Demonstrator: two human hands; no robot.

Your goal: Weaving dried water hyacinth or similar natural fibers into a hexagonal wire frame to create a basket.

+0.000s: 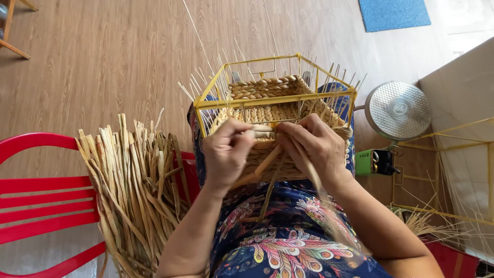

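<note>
A half-woven straw basket on a yellow wire frame rests on my lap, with thin upright stakes sticking out of it. My left hand pinches a pale straw strand against the basket's near wall. My right hand grips another strand that runs down toward my lap. Both hands press on the woven side just below the frame's near bar.
A bundle of dried straw lies on a red chair at my left. At my right are a silver pot lid, a small green box, another yellow wire frame and loose fibres. A blue mat lies on the wood floor.
</note>
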